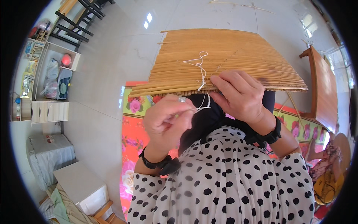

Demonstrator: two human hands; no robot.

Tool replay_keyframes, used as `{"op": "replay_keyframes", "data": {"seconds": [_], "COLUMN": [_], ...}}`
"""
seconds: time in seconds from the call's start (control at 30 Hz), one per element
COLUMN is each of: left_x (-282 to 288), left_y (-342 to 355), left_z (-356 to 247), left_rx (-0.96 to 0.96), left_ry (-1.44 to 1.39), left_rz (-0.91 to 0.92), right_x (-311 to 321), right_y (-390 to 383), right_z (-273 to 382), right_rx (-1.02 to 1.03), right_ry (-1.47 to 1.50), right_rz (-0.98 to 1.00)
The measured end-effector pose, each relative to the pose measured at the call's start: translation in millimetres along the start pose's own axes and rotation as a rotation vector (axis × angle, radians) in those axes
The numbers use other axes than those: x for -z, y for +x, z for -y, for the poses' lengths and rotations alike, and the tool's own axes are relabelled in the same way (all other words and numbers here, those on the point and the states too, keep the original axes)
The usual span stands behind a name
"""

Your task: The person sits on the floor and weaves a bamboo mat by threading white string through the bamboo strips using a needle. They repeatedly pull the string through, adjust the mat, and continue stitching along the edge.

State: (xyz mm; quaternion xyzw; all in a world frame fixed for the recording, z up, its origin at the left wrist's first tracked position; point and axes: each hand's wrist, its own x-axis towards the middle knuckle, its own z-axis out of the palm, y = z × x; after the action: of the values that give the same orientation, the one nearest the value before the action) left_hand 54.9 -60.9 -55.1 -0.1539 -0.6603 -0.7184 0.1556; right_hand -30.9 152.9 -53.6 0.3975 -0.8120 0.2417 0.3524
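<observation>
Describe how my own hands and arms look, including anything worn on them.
Both hands are ungloved. Your left hand has a silver-coloured ring. Each wrist wears a black band: left band, right band. White sleeves with black dots leave both forearms partly bare.

There is one slatted mat (238, 50) (plus two wristbands (276, 130)).

The stick mat (223, 48) is golden tan, streaked lengthwise in darker brown, with a dark brown patch (267, 79) toward its lower right. The cord (203, 76) is white. The blouse (223, 171) is white with black dots; the wrist straps (276, 130) are black. The floor covering (135, 139) is red with pink roses.
</observation>
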Motion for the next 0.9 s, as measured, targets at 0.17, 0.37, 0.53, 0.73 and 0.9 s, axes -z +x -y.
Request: {"op": "replay_keyframes", "data": {"seconds": [0.17,0.37,0.53,0.73,0.9], "left_x": [-10.2,-9.6,-11.8,2.6,7.2], "left_y": [-11.5,-11.0,-12.4,-7.2,-11.9], "left_z": [19.2,28.7,29.2,15.8,15.5], "left_rx": [-0.012,-0.026,-0.094,-0.281,-0.031], "left_ry": [0.252,0.243,0.313,0.209,-0.554], "left_rz": [-0.001,0.074,0.001,-0.121,0.14], "right_x": [1.9,7.6,-1.4,1.3,-0.4], "right_y": [-6.6,-13.5,-19.1,-20.6,-19.6], "right_z": [2.1,-2.5,-11.6,-15.4,-14.1], "right_rx": [-0.003,0.025,0.141,0.13,0.153], "right_ry": [0.059,0.176,0.202,0.213,0.212], "right_rz": [0.032,0.029,-0.064,-0.052,-0.054]}}
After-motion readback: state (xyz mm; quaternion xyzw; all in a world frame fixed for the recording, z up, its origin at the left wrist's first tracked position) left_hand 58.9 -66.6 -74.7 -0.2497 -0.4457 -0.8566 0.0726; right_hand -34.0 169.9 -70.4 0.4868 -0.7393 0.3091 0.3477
